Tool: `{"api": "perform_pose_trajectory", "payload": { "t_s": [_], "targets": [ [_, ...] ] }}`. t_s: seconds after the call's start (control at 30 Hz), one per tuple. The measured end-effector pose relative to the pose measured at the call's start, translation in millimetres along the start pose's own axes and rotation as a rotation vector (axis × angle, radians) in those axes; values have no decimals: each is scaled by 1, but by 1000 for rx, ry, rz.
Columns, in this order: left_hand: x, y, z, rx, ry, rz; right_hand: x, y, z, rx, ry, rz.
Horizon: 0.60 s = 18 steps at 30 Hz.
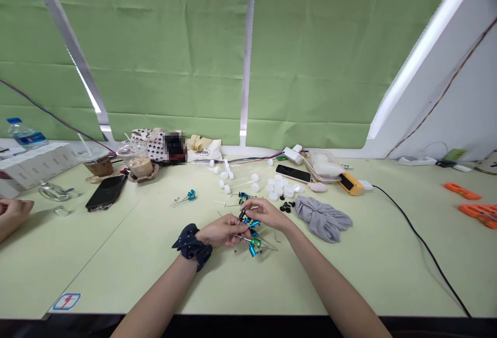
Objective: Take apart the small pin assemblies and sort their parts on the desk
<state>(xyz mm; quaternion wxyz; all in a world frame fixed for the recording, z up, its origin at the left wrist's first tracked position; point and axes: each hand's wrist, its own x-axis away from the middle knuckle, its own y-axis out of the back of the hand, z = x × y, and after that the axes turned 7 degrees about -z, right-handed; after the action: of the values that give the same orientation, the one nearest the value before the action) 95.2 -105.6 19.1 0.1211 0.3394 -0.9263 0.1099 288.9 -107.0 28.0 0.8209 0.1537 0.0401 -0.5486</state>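
My left hand (223, 230), with a dark dotted scrunchie (193, 247) on its wrist, pinches a thin metal rod. At the rod's upper end is a small black cylindrical piece (242, 215), and the fingertips of my right hand (267, 214) are closed on it. Below and around the fingers lie blue anodised metal pieces (253, 250) and a green one (256, 243), some with thin rods. Fingers hide part of this cluster. Another blue piece with thin metal rods (190, 195) lies farther left.
White round caps (277, 188), black knobs (286, 207) and clear tubes (238, 185) lie beyond my hands. A grey cloth (324, 219) and a phone (293, 173) are at right. Drink cups (140, 164) stand at left, near another person's hand (13, 216). A black cable (419, 245) crosses the table.
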Motion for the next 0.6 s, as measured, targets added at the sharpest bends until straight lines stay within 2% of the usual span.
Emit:
{"api": "perform_pose_trajectory", "payload": {
  "t_s": [0.1,0.27,0.4,0.47,0.6],
  "targets": [
    [-2,2,3,-1,7,17,3,6,2,-46,-2,99],
    [-4,5,6,-7,39,30,1,1,-2,89,-68,-3],
    [-5,5,6,16,33,36,1,2,1,3,10,65],
    [-5,5,6,23,26,39,2,3,2,-14,16,46],
    [-4,4,5,23,34,31,2,3,-2,41,-109,-43]
  ]
}}
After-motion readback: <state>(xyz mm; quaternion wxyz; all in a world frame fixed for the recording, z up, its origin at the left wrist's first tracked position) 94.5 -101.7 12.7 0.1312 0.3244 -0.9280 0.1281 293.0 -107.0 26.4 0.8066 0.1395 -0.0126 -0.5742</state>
